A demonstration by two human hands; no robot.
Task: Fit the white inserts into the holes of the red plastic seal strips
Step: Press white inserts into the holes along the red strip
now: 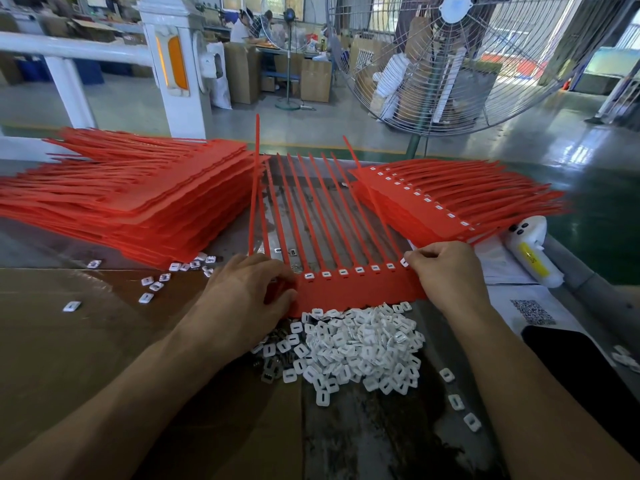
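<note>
A red seal strip sheet lies flat between my hands, its tails pointing away from me. Several white inserts sit in the row of holes along it. My right hand pinches one white insert at the sheet's right end hole. At the sheet's left end, my left hand rests with curled fingers over the edge and grips it. A big heap of loose white inserts lies just in front of the sheet.
A tall stack of red sheets sits at the left, and a stack with inserts fitted at the right. Stray inserts dot the cardboard. A white tool, a black phone and a large floor fan are nearby.
</note>
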